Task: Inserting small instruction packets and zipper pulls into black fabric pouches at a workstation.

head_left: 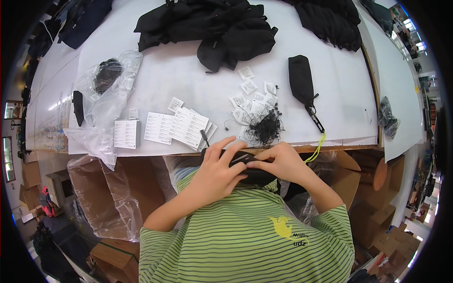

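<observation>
At the table's near edge, close to my body, both hands grip a black fabric pouch (258,177). My left hand (219,166) lies over its left part with fingers bent. On the other side my right hand (283,162) pinches the upper edge with thumb and forefinger, and the two hands nearly meet. A short black zipper pull (204,137) sticks up beside the left fingers. Just beyond the right hand lies a tangle of black tag strings (265,128) with small white tags (258,104). White printed cards (188,127) lie beyond the left hand.
A pile of black pouches (207,33) lies at the far side. To the right is a single black pouch (301,78) with a yellow-green cord (317,148). Crumpled clear plastic (96,132) covers the left. Cardboard boxes (137,184) stand below the table edge.
</observation>
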The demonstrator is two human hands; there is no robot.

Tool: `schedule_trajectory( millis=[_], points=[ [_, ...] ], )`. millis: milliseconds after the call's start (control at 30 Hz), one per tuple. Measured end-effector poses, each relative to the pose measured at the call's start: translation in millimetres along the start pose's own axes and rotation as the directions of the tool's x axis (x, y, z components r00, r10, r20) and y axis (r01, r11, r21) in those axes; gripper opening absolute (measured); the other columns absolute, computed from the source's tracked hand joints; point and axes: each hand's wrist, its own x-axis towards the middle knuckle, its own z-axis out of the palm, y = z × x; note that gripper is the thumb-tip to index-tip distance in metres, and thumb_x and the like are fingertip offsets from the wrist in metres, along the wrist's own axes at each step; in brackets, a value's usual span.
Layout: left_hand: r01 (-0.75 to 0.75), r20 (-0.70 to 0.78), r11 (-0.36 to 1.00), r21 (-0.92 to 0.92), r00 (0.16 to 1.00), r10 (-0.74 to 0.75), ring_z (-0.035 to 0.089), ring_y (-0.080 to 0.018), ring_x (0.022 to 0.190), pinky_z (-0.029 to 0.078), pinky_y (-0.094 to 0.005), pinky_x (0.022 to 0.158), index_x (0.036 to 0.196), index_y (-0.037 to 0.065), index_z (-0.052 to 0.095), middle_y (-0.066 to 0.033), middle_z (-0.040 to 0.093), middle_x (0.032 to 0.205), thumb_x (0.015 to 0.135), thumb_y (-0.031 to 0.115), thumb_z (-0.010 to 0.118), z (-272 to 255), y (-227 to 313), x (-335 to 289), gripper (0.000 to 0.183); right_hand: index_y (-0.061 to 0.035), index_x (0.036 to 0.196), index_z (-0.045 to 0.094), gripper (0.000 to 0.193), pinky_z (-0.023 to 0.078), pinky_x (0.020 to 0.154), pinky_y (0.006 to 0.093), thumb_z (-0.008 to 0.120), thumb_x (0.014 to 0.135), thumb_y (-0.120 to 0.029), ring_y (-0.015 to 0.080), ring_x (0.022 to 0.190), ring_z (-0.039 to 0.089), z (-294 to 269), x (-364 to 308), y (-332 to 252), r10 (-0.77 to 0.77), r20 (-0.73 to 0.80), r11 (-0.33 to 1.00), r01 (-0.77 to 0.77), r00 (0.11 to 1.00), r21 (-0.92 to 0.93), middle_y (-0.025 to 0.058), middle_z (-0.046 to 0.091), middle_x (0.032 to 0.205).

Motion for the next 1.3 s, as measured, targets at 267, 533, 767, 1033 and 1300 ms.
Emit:
schedule_trajectory(
  millis=[267,533,767,1033,1300],
  points=[
    [-0.041,0.289,0.993,-0.109,0.955,0.071,0.057,-0.0237,0.078,0.041,-0.0335,0.089,0.089,0.005,0.059,-0.0081,0.06,0.074,0.079,0.019,0.068,9.0,-28.6,-3.0,0.019,-0.0167,0.095,0.074,0.034,0.036,0.048,0.0306,0.068,0.08,-0.047,0.0193,0.044,0.046,12.3,-7.9,9.7,-0.04,-0.005,0.998,0.041,0.999,0.05,0.0052,0.05,0.048],
    [0.394,0.325,0.841,-0.369,0.903,-0.28,0.06,-0.0276,0.075,0.047,-0.037,0.076,0.089,0.005,0.061,-0.0138,0.062,0.074,0.082,0.031,0.066,11.8,-79.0,65.7,0.028,-0.0062,0.077,0.066,0.038,0.034,0.047,0.0333,0.074,0.074,-0.043,0.0205,0.044,0.044,14.9,-12.1,30.0,-0.09,-0.048,0.985,0.082,0.995,-0.151,0.0049,0.044,0.048],
    [0.325,0.027,0.935,0.139,0.943,-0.331,0.06,-0.0299,0.086,0.047,-0.0387,0.074,0.081,0.004,0.059,-0.0135,0.06,0.093,0.074,0.028,0.073,75.5,-155.5,115.0,0.029,-0.0071,0.083,0.07,0.033,0.042,0.05,0.0328,0.074,0.074,-0.038,0.0246,0.048,0.054,14.4,-13.7,25.6,-0.222,-0.057,0.965,0.211,0.973,-0.157,0.0076,0.055,0.052],
    [0.418,0.061,0.906,-0.066,0.908,-0.414,0.058,-0.0296,0.086,0.045,-0.0399,0.072,0.075,0.005,0.059,-0.0118,0.06,0.081,0.067,0.026,0.077,64.8,-147.6,112.0,0.029,-0.0098,0.083,0.071,0.024,0.046,0.051,0.0351,0.073,0.076,-0.032,0.0286,0.051,0.058,2.4,-17.9,18.4,-0.227,-0.183,0.951,0.177,0.956,-0.255,0.0099,0.059,0.056],
    [0.257,0.023,0.966,0.018,0.966,-0.257,0.058,-0.0277,0.08,0.044,-0.0384,0.074,0.073,0.006,0.06,-0.0099,0.061,0.078,0.065,0.026,0.078,78.4,-162.8,112.8,0.028,-0.0094,0.082,0.071,0.024,0.046,0.051,0.0354,0.072,0.077,-0.032,0.0295,0.05,0.058,5.2,-9.7,3.2,-0.293,-0.167,0.929,0.239,0.942,-0.283,0.0106,0.058,0.054]
  ],
)
